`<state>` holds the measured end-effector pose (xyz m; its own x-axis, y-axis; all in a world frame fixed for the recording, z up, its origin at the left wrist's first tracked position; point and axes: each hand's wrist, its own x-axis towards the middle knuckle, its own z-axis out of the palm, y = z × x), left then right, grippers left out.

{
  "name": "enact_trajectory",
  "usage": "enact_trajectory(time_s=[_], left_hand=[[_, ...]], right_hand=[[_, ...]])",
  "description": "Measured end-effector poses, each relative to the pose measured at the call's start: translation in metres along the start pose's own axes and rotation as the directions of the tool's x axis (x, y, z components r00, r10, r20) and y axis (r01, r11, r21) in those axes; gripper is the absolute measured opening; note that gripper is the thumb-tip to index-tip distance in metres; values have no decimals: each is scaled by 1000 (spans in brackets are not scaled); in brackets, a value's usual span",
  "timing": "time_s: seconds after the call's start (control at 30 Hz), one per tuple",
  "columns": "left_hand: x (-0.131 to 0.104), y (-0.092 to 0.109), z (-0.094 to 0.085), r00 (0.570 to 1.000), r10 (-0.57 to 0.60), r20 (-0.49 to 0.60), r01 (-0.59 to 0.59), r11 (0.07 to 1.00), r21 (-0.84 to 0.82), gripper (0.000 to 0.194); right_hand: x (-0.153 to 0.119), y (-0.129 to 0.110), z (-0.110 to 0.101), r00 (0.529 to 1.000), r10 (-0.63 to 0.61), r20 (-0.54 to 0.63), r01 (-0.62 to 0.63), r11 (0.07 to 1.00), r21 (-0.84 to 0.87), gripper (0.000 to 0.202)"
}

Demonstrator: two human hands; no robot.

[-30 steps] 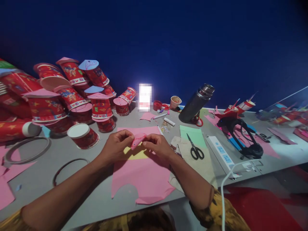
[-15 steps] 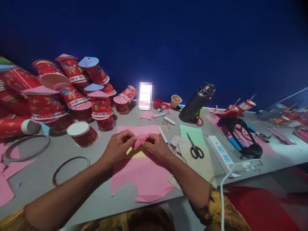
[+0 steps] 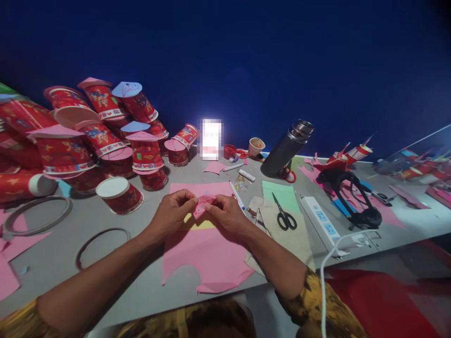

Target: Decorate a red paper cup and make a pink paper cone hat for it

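Between my two hands is a small pink paper piece [image 3: 202,205] with dark marks on it, bent or curved. My left hand [image 3: 175,210] pinches its left side between thumb and fingers. On the other side, my right hand [image 3: 229,213] grips the right edge, thumb in front. Both hands are above a large pink paper sheet [image 3: 207,253] with curved cut-outs along its near edge. A yellow paper piece [image 3: 199,223] lies on that sheet, partly hidden by my hands.
Red paper cups [image 3: 66,152] with paper tops are stacked at left. Black scissors [image 3: 284,217] lie on a beige cloth [image 3: 299,244] at right, near a power strip [image 3: 320,223]. Behind stand a dark thermos [image 3: 283,152] and a blurred bright screen [image 3: 210,139]. Grey rings [image 3: 37,230] lie at left.
The pink paper piece has turned a little, so more of its marked face shows. My hands stay pinched on its two sides; the view has shifted slightly.
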<state>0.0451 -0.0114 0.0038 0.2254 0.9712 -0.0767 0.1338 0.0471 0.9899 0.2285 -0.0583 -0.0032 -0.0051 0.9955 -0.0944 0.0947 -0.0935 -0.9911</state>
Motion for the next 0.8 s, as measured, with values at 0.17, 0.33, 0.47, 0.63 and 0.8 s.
enact_trajectory(time_s=[0.17,0.33,0.47,0.63,0.8], left_hand=[[2,4,-4,999,-37,-7,37,998,-47,24],[4,14,-6,984,-164,73,174,972,-158,31],[4,13,-6,994,-110,25,112,988,-102,29],[1,10,-4,997,56,-55,-55,998,16,16],[-3,10,0,990,124,-75,-116,988,99,15]], right_hand=[[-3,-11,-5,993,101,59,-110,977,184,31],[4,-18,-17,999,-7,-47,15,984,178,36],[3,-14,-14,994,99,39,-104,983,154,22],[0,-11,-1,989,147,7,-146,975,166,21],[2,-6,1,991,132,-12,-127,975,185,20]])
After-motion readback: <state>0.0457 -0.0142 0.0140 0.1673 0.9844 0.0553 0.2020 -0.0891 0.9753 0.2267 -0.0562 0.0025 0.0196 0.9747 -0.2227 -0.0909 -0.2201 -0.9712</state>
